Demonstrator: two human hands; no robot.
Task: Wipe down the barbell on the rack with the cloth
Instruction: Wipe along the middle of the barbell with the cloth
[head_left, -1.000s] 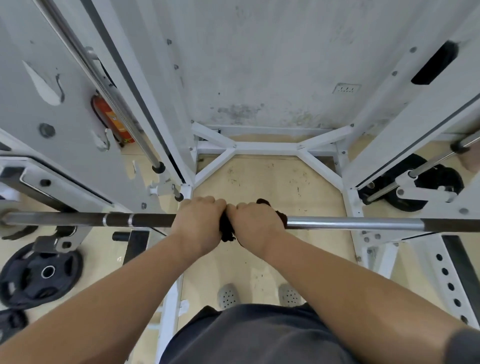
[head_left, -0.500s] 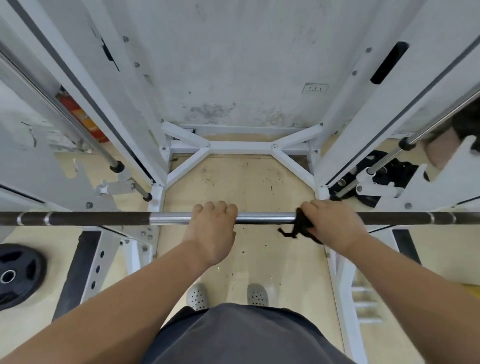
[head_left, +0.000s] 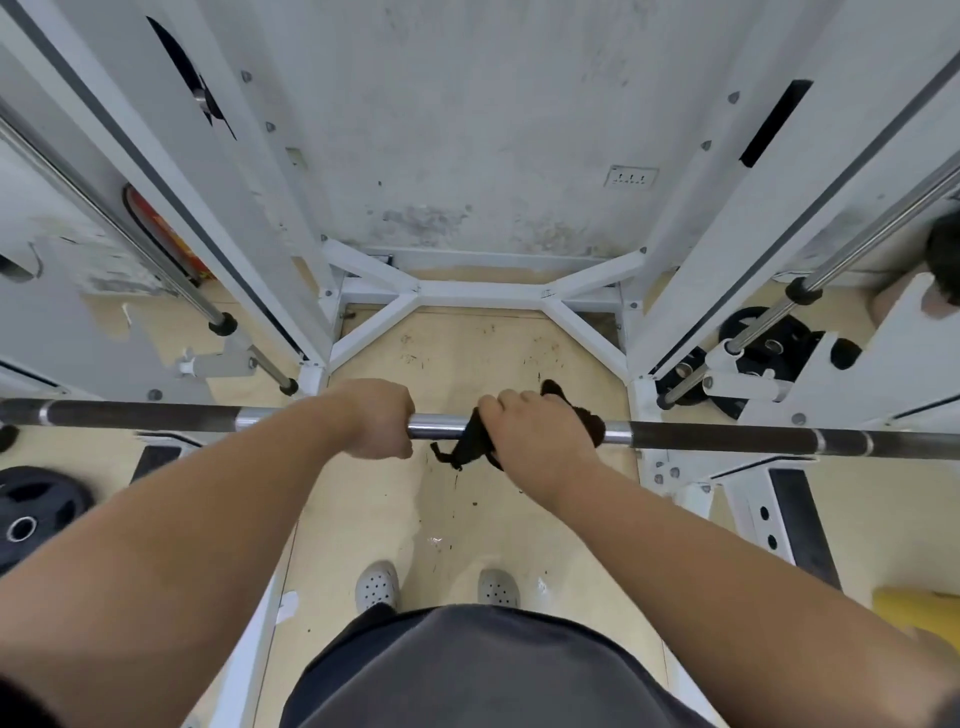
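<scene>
The barbell (head_left: 727, 439) lies level across the white rack (head_left: 675, 270), with a shiny smooth middle and dark knurled stretches on both sides. My left hand (head_left: 376, 418) grips the bar's smooth middle with its fingers curled over the top. A short gap to the right, my right hand (head_left: 535, 434) grips a black cloth (head_left: 470, 441) wrapped round the bar. Cloth ends hang below the bar and stick out behind my knuckles.
White rack uprights and chrome guide rods (head_left: 857, 244) stand close on both sides. Black weight plates lie on the floor at the left (head_left: 31, 512) and on a peg at the right (head_left: 769, 343). A white base frame (head_left: 478, 291) sits by the wall.
My right hand slid the cloth right along the bar, away from the left hand, then came partway back toward the middle. My left hand kept its grip on the bar.
</scene>
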